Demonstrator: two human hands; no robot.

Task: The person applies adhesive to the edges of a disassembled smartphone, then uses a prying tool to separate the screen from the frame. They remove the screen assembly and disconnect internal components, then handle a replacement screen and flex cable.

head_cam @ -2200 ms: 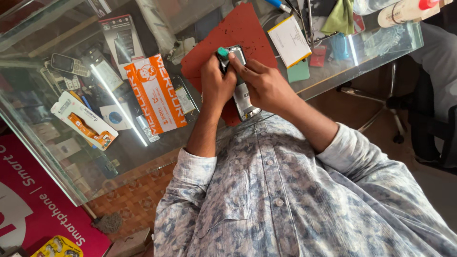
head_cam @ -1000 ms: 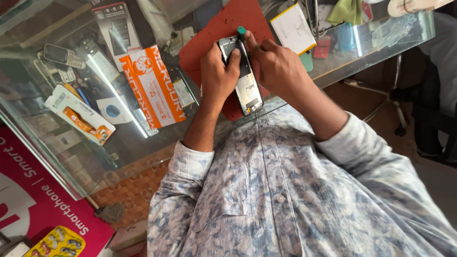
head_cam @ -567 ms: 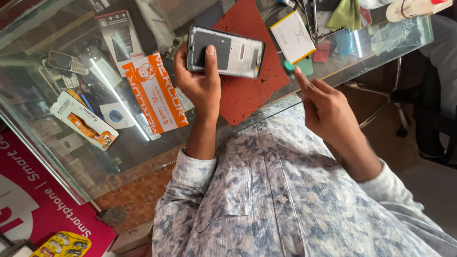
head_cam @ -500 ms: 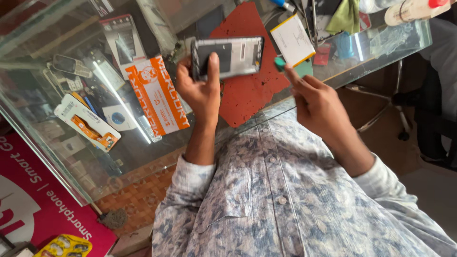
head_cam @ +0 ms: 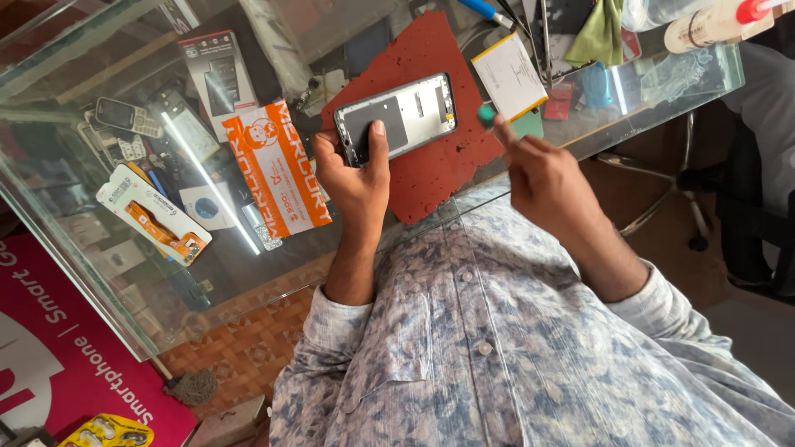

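Observation:
My left hand [head_cam: 354, 174] grips an opened smartphone [head_cam: 397, 117] by its left end, thumb pressed on its dark inner panel. The phone lies level over a red work mat [head_cam: 439, 157] on a glass counter [head_cam: 662, 83]. My right hand [head_cam: 542, 178] is off to the right of the phone, fingers closed on a small tool with a green handle tip [head_cam: 487, 114] that shows above the fingers. A flat white phone battery [head_cam: 509, 74] lies on the mat's far right corner, just beyond the tool.
An orange-and-white package [head_cam: 277, 170] lies left of the mat. Boxed goods and old handsets show through the glass at the left. A green cloth [head_cam: 598, 33], a blue-handled tool [head_cam: 484, 12] and a white bottle [head_cam: 704, 25] sit along the counter's far side. A chair stands at right.
The two hands were together on the phone, held on end with the tool at it. My right hand has pulled away to the right with the tool; my left hand has turned the phone flat.

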